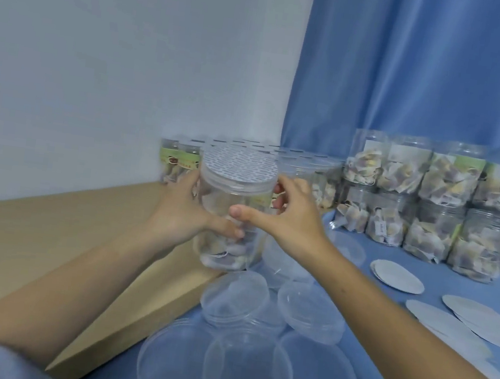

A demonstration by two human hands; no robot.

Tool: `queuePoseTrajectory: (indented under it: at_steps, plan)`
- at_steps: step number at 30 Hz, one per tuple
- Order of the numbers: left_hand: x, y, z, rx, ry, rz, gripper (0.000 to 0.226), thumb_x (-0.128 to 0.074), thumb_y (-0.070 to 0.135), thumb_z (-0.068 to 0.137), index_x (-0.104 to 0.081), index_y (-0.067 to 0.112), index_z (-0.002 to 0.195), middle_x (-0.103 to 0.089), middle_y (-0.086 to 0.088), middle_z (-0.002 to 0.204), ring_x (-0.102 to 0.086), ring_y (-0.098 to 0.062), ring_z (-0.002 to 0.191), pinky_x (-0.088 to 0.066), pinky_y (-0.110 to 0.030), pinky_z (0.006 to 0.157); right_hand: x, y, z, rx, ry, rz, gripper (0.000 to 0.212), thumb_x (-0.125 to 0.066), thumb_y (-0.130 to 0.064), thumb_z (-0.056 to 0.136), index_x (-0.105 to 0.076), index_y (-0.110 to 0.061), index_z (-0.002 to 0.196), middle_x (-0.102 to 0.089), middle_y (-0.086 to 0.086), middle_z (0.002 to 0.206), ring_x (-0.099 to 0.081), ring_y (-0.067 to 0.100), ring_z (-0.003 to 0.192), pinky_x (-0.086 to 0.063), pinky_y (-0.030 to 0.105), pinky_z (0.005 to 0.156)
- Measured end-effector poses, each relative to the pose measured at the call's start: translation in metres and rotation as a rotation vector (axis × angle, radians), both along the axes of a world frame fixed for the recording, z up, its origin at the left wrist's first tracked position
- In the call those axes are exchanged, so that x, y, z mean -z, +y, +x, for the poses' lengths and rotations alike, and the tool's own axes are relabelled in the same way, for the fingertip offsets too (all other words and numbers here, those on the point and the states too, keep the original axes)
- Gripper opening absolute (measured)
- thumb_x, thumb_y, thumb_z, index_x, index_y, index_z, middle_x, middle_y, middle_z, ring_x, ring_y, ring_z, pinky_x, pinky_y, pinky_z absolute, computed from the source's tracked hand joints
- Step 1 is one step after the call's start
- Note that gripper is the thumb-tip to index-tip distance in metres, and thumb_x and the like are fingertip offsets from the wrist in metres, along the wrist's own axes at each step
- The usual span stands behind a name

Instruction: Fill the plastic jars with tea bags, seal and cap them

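Observation:
A clear plastic jar (224,205) with tea bags in its lower part is held up in front of me. A printed seal disc under a clear cap (239,164) covers its mouth. My left hand (182,209) grips the jar's body from the left, thumb across the front. My right hand (287,213) is curled round the jar's right side just below the cap, thumb stretched across the front. Loose clear caps (254,342) lie in a pile below the jar.
Capped jars (179,161) stand on a brown cardboard box (44,242) by the wall. Stacked open jars of tea bags (437,207) line the blue curtain (417,68) at right. Seal discs (399,276) lie on the blue cloth (384,315).

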State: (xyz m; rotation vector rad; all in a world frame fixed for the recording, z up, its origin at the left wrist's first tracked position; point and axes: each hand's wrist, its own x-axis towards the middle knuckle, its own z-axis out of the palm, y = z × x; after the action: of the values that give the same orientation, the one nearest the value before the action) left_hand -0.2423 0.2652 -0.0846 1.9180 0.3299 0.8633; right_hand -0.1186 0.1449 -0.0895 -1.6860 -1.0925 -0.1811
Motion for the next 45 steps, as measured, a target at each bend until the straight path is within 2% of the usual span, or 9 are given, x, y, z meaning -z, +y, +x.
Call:
queuePoseTrajectory:
  at_steps: [3, 7, 13, 15, 17, 20, 25, 36, 45]
  plan:
    - [0.009, 0.023, 0.0, 0.049, 0.065, -0.051, 0.095, -0.093, 0.007, 0.036, -0.055, 0.02, 0.123, -0.068, 0.003, 0.113, -0.062, -0.014, 0.107, -0.052, -0.038, 0.092, 0.007, 0.027, 0.008, -0.095, 0.128, -0.072, 0.077, -0.084, -0.052, 0.053, -0.055, -0.026, 0.119, -0.044, -0.011, 0.108, -0.047, 0.002, 0.095, -0.043, 0.023, 0.087]
    - [0.027, 0.043, 0.003, -0.021, 0.08, -0.033, 0.082, -0.092, 0.01, 0.044, -0.059, 0.024, 0.117, -0.068, 0.014, 0.091, -0.058, 0.016, 0.069, -0.045, -0.006, 0.058, 0.018, 0.055, 0.014, -0.182, 0.252, -0.114, 0.086, -0.086, -0.049, 0.05, -0.053, -0.024, 0.125, -0.05, 0.004, 0.128, -0.049, 0.016, 0.118, -0.043, 0.039, 0.103]
    - [0.044, 0.064, 0.014, -0.153, 0.088, 0.004, 0.069, -0.09, 0.019, 0.053, -0.044, 0.045, 0.097, -0.056, 0.028, 0.05, -0.053, 0.015, 0.053, -0.036, -0.004, 0.046, 0.031, 0.086, 0.02, -0.085, 0.322, -0.113, 0.1, -0.086, -0.06, 0.038, -0.047, -0.027, 0.123, -0.06, -0.01, 0.109, -0.057, 0.005, 0.093, -0.047, 0.024, 0.076]
    - [0.049, 0.074, 0.019, -0.29, 0.086, -0.02, 0.057, -0.084, 0.017, 0.064, -0.039, 0.042, 0.088, -0.059, 0.017, 0.065, -0.061, 0.002, 0.07, -0.041, -0.014, 0.058, 0.029, 0.106, 0.024, -0.072, 0.37, -0.129, 0.096, -0.087, -0.053, 0.044, -0.045, -0.023, 0.124, -0.062, -0.01, 0.104, -0.06, 0.008, 0.092, -0.053, 0.032, 0.08]
    - [0.053, 0.085, 0.02, -0.347, 0.059, -0.059, 0.057, -0.073, 0.005, 0.076, -0.042, 0.031, 0.116, -0.06, 0.009, 0.093, -0.063, -0.014, 0.092, -0.045, -0.025, 0.077, 0.021, 0.129, 0.026, -0.215, 0.455, -0.151, 0.079, -0.086, -0.024, 0.063, -0.044, -0.018, 0.13, -0.063, -0.005, 0.111, -0.063, 0.011, 0.096, -0.053, 0.035, 0.09]
    - [0.053, 0.097, 0.015, -0.272, 0.033, -0.141, 0.089, -0.069, -0.003, 0.078, -0.014, 0.015, 0.146, -0.047, 0.017, 0.123, -0.05, -0.001, 0.098, -0.042, -0.014, 0.08, 0.01, 0.157, 0.015, -0.433, 0.455, -0.306, 0.071, -0.065, 0.006, 0.081, -0.032, -0.007, 0.143, -0.042, 0.009, 0.145, -0.05, 0.011, 0.12, -0.041, 0.03, 0.104]
    - [0.049, 0.098, 0.015, -0.31, 0.172, -0.168, 0.093, -0.064, 0.0, 0.08, -0.008, 0.019, 0.151, -0.031, -0.003, 0.151, -0.038, -0.017, 0.131, -0.036, -0.023, 0.091, 0.019, 0.169, 0.004, -0.38, 0.31, -0.446, 0.079, -0.064, -0.006, 0.085, -0.019, -0.013, 0.15, -0.023, 0.008, 0.156, -0.024, 0.018, 0.142, -0.028, 0.035, 0.114]
    - [0.003, -0.01, 0.072, -0.092, 0.092, -0.068, 0.054, -0.045, -0.001, 0.084, -0.044, 0.012, 0.137, -0.057, -0.012, 0.127, -0.056, -0.028, 0.115, -0.047, -0.045, 0.098, -0.005, 0.055, 0.034, -0.132, 0.427, -0.142, 0.051, -0.065, -0.034, 0.081, -0.048, -0.025, 0.128, -0.063, 0.001, 0.11, -0.063, 0.018, 0.098, -0.054, 0.04, 0.089]
    - [-0.014, -0.184, 0.178, 0.239, 0.124, -0.067, 0.024, -0.052, 0.005, 0.085, -0.051, 0.023, 0.101, -0.066, -0.011, 0.101, -0.063, -0.028, 0.097, -0.051, -0.043, 0.086, -0.028, -0.154, 0.102, 0.242, 0.424, -0.08, 0.055, -0.06, -0.033, 0.089, -0.039, -0.016, 0.137, -0.058, 0.009, 0.122, -0.062, 0.02, 0.085, -0.057, 0.036, 0.075]
